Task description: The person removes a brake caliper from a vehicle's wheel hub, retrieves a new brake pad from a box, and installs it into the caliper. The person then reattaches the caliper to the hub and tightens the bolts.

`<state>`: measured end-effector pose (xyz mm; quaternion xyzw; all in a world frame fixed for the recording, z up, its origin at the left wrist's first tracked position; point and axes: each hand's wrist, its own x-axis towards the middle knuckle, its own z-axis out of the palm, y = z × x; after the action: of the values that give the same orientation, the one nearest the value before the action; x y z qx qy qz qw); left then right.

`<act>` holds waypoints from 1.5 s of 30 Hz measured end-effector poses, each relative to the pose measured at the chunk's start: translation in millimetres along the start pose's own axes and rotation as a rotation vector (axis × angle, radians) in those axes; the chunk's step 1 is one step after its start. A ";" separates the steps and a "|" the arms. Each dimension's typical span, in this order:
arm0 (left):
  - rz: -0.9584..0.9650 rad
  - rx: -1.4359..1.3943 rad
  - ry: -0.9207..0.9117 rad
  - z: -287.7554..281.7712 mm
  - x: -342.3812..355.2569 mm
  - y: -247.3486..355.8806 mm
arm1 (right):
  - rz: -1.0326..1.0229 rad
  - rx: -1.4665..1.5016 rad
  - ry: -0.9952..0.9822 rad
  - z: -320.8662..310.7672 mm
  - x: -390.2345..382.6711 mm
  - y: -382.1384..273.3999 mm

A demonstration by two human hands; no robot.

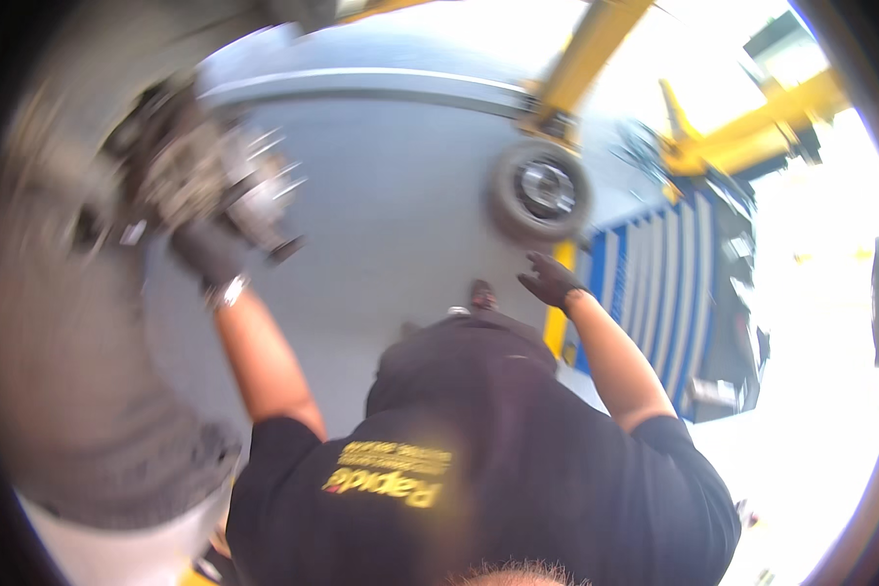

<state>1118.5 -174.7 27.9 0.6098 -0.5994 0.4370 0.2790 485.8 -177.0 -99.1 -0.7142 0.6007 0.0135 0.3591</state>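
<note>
My left hand (208, 256), in a dark glove with a metal watch at the wrist, is at the lower side of a raised vehicle's hub assembly (256, 186) with protruding studs; blur hides whether it grips it. The curved dark wheel arch (59, 322) surrounds that assembly at the left. My right hand (547, 279), also gloved, is open and holds nothing, its fingers apart, just below a wheel with tyre (511, 200) lying at the right of the hub.
Yellow lift parts (596, 49) stand at the back and upper right, with a grey beam (361, 83) across the back. A blue and grey drawer cabinet (645, 303) is right of my right hand. A yellow strip (563, 327) lies beside it on the grey floor (361, 176).
</note>
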 end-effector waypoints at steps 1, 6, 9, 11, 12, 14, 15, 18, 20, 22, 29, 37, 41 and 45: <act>-0.027 -0.048 -0.024 0.3 -2.2 -1.9 | 0.099 -0.061 0.038 -3.5 -14.4 32.3; -0.465 -0.466 -0.125 -15.5 7.8 8.3 | 0.571 0.114 0.048 16.3 -84.6 142.9; -0.780 -0.498 -0.199 -29.9 14.6 17.1 | 0.652 0.139 0.005 35.6 -116.5 163.6; -0.873 -0.515 -0.213 -35.5 17.3 21.0 | 0.702 0.082 -0.047 38.0 -124.2 167.5; -0.840 -0.582 -0.237 -38.4 18.6 22.6 | 0.678 0.079 -0.040 32.3 -123.4 170.2; -0.872 -0.611 -0.261 -41.9 21.5 26.3 | 0.705 0.120 0.056 13.0 -117.3 176.6; -0.898 -0.609 -0.272 -44.0 23.7 27.6 | 0.727 0.164 0.157 -5.3 -111.3 184.0; -0.962 -0.599 -0.288 -50.3 31.4 31.5 | 0.864 0.305 0.717 -76.1 -86.0 211.3; -0.999 -0.595 -0.293 -54.6 37.0 33.1 | 0.841 0.276 1.139 -132.5 -73.4 235.0; -1.035 -0.590 -0.298 -58.1 41.7 34.6 | 0.866 0.097 1.366 -184.7 -62.9 256.3; -1.134 -0.563 -0.333 -61.1 53.3 57.6 | 1.229 0.153 1.064 -300.3 -53.5 313.8; -1.191 -0.510 -0.377 -50.5 64.9 102.6 | 1.063 0.244 1.028 -313.4 -53.4 389.6; -1.219 -0.493 -0.371 -52.8 69.1 108.4 | 0.916 0.383 1.188 -316.0 -68.6 391.6; -1.264 -0.486 -0.364 -61.6 71.7 107.5 | 0.597 0.613 1.655 -294.9 -78.9 345.5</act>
<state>994.3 -169.8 98.8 0.8254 -0.2480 -0.0644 0.5031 42.5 -273.2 -16.4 -0.1866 0.8015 -0.5673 -0.0290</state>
